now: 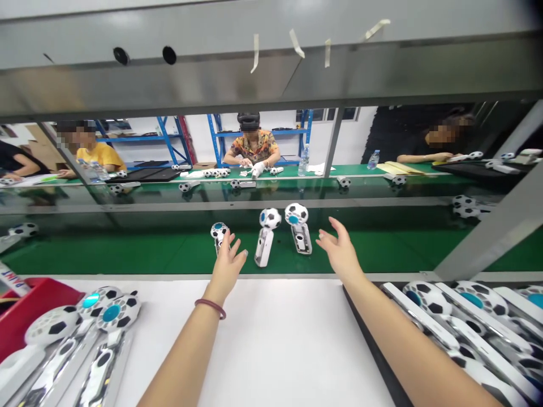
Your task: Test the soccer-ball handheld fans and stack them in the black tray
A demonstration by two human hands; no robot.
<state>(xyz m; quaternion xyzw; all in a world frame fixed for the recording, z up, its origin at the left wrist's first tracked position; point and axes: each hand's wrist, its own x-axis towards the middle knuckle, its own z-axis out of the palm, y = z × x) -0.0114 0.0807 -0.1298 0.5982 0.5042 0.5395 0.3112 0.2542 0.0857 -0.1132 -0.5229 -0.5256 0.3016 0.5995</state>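
Note:
My left hand (229, 261) reaches over the green conveyor belt with its fingers apart. Just behind its fingertips is a white device with a football-patterned round head (219, 228); part of its handle is hidden by the hand, and I cannot tell whether they touch. My right hand (341, 253) is open over the belt, holding nothing. Between the hands lie two similar devices, one with its handle (263, 249) angled left and one with its open-backed handle (301, 239) nearer my right hand. Blue discs show on their heads.
A white work surface (271, 339) lies before me. More devices (114, 316) lie left beside a red bin (46, 311); several fill a black tray (365, 333) at right. A metal post (479, 243) stands right, a shelf (271, 85) overhead. Co-workers (254, 148) sit across the belt.

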